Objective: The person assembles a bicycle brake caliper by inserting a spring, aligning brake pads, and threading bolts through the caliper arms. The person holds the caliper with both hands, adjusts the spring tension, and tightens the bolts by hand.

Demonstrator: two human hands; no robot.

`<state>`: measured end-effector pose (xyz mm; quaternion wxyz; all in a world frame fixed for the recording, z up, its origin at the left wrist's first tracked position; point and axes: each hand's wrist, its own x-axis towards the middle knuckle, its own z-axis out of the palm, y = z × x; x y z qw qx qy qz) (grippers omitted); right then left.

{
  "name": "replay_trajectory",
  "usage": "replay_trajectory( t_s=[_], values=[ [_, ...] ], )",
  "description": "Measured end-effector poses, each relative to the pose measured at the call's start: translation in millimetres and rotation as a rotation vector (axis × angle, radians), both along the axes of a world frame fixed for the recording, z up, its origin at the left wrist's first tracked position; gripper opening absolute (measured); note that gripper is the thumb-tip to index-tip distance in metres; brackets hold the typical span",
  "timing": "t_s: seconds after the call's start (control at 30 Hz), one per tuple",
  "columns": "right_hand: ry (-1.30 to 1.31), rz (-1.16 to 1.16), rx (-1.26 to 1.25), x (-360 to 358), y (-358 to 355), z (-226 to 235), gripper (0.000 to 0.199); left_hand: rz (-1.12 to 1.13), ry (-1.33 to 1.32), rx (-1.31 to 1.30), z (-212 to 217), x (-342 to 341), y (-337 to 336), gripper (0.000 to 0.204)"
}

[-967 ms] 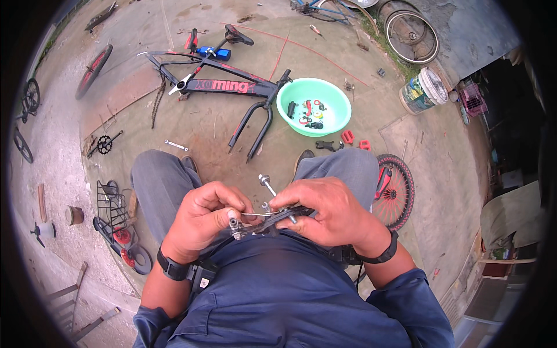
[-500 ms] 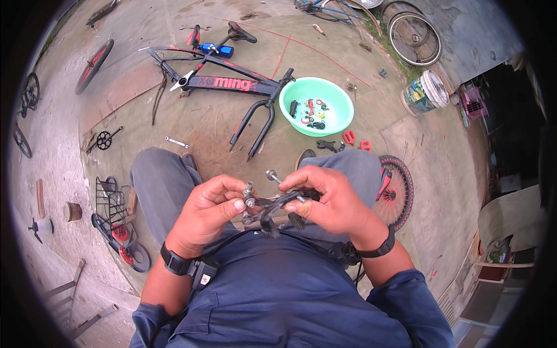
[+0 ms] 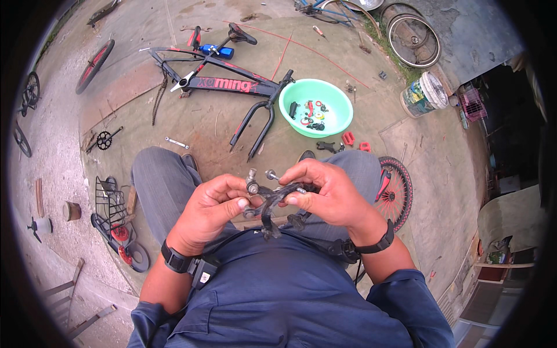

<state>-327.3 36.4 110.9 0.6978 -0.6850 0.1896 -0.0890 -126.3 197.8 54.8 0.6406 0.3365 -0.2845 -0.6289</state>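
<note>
A dark bicycle brake caliper (image 3: 271, 210) is held between my two hands above my lap. My left hand (image 3: 213, 204) pinches its left end, beside a metal bolt fitting (image 3: 252, 182) that sticks up past the fingertips. On the other side, my right hand (image 3: 325, 197) grips the right arm of the caliper between thumb and fingers. A silver bolt (image 3: 272, 175) pokes out by the right index finger, and a threaded end shows by the thumb. A brake pad hangs under the right hand. The fingers partly hide the caliper's ends.
Ahead lies a black bicycle frame (image 3: 232, 84) with its fork, beside a mint-green basin (image 3: 288, 116) of small parts. Red pedals (image 3: 348, 138) and a spanner (image 3: 177, 142) are on the ground. A wheel (image 3: 397, 191) lies right, a rear rack (image 3: 110, 200) left.
The caliper has turned slightly between my hands, its left fitting now tilted and the pad end lower. Both hands keep their hold and have barely moved.
</note>
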Motion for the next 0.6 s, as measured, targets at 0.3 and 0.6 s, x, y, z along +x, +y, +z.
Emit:
replay_trajectory(
  t_s=[0.3, 0.6],
  values=[
    [-0.016, 0.014, -0.482, -3.0, 3.6, 12.5, 0.026, -0.004, -0.025, 0.017, 3.4, 0.7, -2.0, 0.044],
    [0.010, 0.001, -0.406, -4.8, -2.5, 4.7, 0.027, 0.015, -0.211, -0.015, 12.3, -3.3, -5.5, 0.049]
  ],
)
